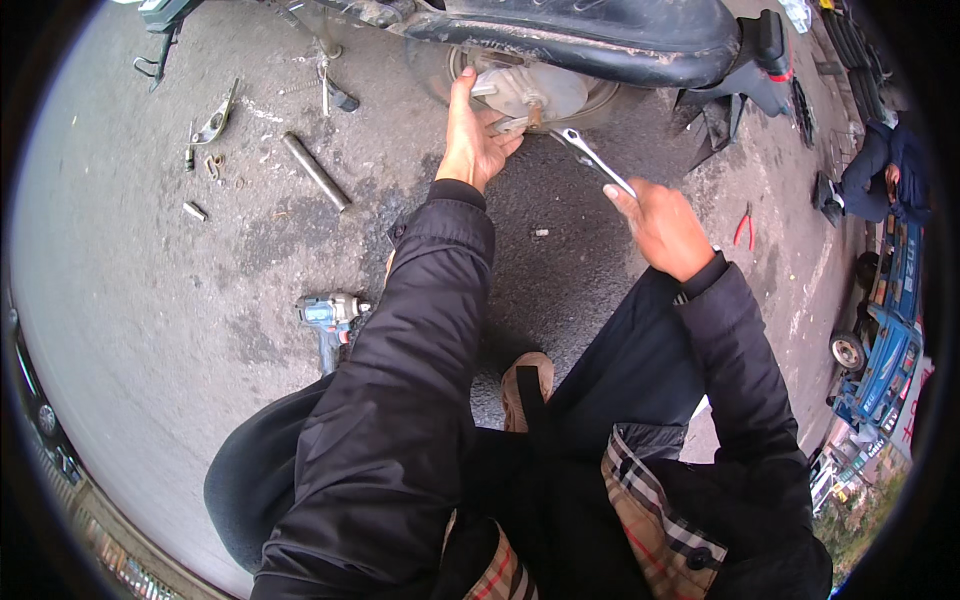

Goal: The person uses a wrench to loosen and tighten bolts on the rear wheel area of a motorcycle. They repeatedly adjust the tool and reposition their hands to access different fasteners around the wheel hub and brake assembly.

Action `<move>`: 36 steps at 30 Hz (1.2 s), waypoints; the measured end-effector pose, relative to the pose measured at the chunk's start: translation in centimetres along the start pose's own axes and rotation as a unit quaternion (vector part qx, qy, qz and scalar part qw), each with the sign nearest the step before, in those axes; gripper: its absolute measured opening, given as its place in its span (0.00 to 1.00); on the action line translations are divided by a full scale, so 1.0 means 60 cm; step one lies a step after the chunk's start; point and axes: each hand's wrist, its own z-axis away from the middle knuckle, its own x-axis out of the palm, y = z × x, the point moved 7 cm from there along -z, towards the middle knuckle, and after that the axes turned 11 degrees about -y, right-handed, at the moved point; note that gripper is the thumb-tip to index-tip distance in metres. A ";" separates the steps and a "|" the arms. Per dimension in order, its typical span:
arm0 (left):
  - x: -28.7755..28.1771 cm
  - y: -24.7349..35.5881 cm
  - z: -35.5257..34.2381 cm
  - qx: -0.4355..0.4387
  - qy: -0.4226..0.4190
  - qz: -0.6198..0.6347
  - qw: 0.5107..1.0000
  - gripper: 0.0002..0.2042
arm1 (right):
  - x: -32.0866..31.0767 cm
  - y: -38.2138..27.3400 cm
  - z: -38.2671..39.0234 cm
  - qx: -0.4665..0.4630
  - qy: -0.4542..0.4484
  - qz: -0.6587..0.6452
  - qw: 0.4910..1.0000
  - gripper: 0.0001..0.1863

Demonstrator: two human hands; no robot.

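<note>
My right hand (672,228) is closed round the handle of a ratchet wrench (602,163). The wrench slants up and left, its head just below and right of the wheel hub. At the scooter's wheel, my left hand (476,140) has its thumb pointing up and its fingers curled by a metal lever (510,124) on the round, dull hub cover (545,90). Part of its grip is hidden behind the palm. Above both hands stretches the scooter's dark, dirty body (620,40).
On the asphalt to the left lie a blue cordless impact wrench (325,315), a metal tube (316,172), a socket (195,211) and a metal bracket (213,125). A small metal piece (541,233) lies between my arms. Red-handled pliers (744,226) rest at right; beyond them sits another person (885,175) near a blue vehicle (885,350).
</note>
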 end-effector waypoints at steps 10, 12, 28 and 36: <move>0.004 0.059 0.015 0.022 0.029 -0.152 0.988 0.56 | -0.004 0.007 -0.049 0.009 -0.042 0.022 0.999 0.28; 0.007 0.061 0.018 0.020 0.035 -0.155 0.987 0.56 | -0.001 0.008 -0.060 -0.003 -0.058 0.003 0.998 0.29; -0.010 -0.043 -0.013 -0.016 -0.013 0.148 0.989 0.70 | 0.104 0.037 -0.099 0.028 -0.058 -0.215 0.975 0.32; -0.024 0.000 -0.016 -0.039 0.018 0.000 0.999 0.67 | 0.101 0.039 -0.107 0.033 -0.047 -0.163 0.985 0.33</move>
